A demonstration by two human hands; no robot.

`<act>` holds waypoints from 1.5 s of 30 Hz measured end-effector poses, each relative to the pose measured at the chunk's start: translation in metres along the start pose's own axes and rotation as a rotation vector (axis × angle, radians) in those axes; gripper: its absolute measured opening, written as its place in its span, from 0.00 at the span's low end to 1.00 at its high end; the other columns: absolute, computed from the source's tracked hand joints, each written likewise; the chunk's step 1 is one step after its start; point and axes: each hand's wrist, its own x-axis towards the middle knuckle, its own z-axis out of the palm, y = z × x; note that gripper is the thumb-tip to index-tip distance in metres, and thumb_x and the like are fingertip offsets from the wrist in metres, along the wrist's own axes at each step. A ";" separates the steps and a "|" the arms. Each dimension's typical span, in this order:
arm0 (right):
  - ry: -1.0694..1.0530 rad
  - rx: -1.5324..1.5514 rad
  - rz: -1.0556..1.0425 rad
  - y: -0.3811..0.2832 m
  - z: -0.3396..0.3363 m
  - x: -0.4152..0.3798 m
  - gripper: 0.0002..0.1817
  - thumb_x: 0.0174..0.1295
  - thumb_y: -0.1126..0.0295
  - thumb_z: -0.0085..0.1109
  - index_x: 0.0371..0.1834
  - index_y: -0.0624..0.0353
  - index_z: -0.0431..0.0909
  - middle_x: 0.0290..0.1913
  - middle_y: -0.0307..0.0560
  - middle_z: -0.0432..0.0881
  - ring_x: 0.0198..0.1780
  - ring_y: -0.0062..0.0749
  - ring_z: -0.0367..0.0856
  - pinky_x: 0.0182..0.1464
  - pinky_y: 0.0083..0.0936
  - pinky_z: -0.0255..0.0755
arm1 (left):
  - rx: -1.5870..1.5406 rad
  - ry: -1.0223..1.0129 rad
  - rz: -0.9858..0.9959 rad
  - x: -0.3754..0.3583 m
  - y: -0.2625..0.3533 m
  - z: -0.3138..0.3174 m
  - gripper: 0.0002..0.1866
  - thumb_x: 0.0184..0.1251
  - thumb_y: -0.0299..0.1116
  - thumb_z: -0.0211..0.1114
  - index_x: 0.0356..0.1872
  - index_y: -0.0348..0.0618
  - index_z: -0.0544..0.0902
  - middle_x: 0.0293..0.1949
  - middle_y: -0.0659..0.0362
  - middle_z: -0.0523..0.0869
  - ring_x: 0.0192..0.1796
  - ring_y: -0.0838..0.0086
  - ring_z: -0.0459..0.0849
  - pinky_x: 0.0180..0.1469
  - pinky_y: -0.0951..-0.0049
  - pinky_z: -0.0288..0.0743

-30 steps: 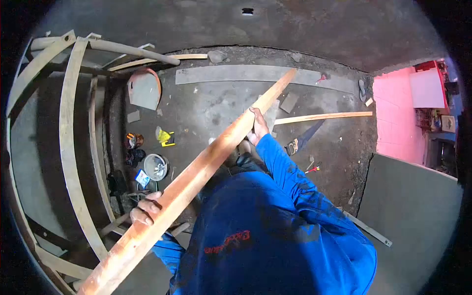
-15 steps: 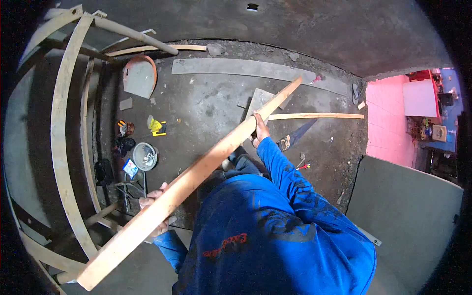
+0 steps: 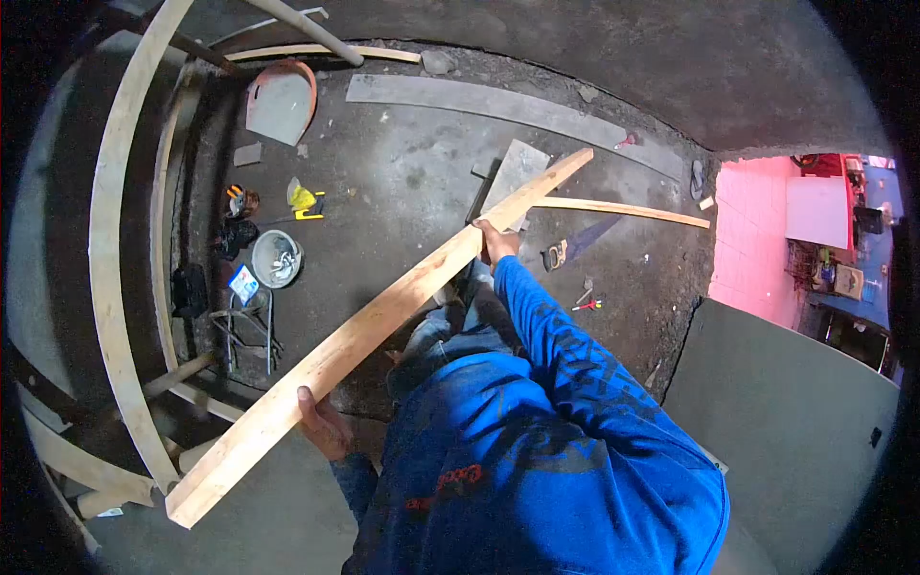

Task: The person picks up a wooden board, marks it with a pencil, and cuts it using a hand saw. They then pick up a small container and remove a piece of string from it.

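A long wooden plank (image 3: pixel 374 326) runs diagonally in front of my body, from the lower left to the upper middle. My left hand (image 3: pixel 326 425) grips its lower part, with the thumb on the upper face and the fingers beneath. Farther up, my right hand (image 3: pixel 496 243) holds the plank by its edge. Beyond the plank's far end area, a pale board (image 3: pixel 517 172) lies on the floor. A thin wooden strip (image 3: pixel 623 208) and a handsaw (image 3: pixel 575 245) lie on the floor to the right of my right hand.
Wooden and pipe framing (image 3: pixel 110 240) stands at the left. A grey bucket (image 3: pixel 278 259), a metal stand (image 3: pixel 251 326), yellow-handled tools (image 3: pixel 307 201) and a rounded panel (image 3: pixel 281 103) are on the left floor. A long grey board (image 3: pixel 479 103) lies near the far wall; a large panel (image 3: pixel 786 412) is at the right.
My left hand now has its thumb over the plank's face instead of reaching across behind it. The plank has turned slightly and shows a more grained face. The camera view has shifted.
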 end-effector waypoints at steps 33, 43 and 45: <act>-0.548 0.528 0.261 0.032 -0.019 0.089 0.47 0.59 0.30 0.48 0.68 0.59 0.59 0.64 0.56 0.70 0.66 0.49 0.68 0.67 0.48 0.60 | 0.146 -0.011 0.001 0.027 -0.028 0.130 0.25 0.62 0.40 0.69 0.53 0.34 0.74 0.48 0.53 0.81 0.49 0.67 0.83 0.52 0.64 0.80; -0.521 0.477 0.295 0.043 -0.029 0.065 0.31 0.64 0.42 0.54 0.60 0.52 0.67 0.55 0.48 0.78 0.59 0.43 0.75 0.60 0.45 0.67 | 0.099 0.009 -0.154 0.068 -0.068 0.060 0.29 0.64 0.46 0.67 0.58 0.36 0.71 0.54 0.51 0.79 0.54 0.60 0.82 0.59 0.58 0.77; -0.501 0.494 0.276 0.053 -0.033 0.076 0.33 0.64 0.41 0.55 0.62 0.55 0.66 0.60 0.47 0.73 0.60 0.42 0.72 0.63 0.43 0.65 | 0.082 0.013 -0.191 0.086 -0.092 0.055 0.28 0.66 0.46 0.65 0.58 0.36 0.70 0.55 0.51 0.77 0.55 0.59 0.81 0.58 0.58 0.77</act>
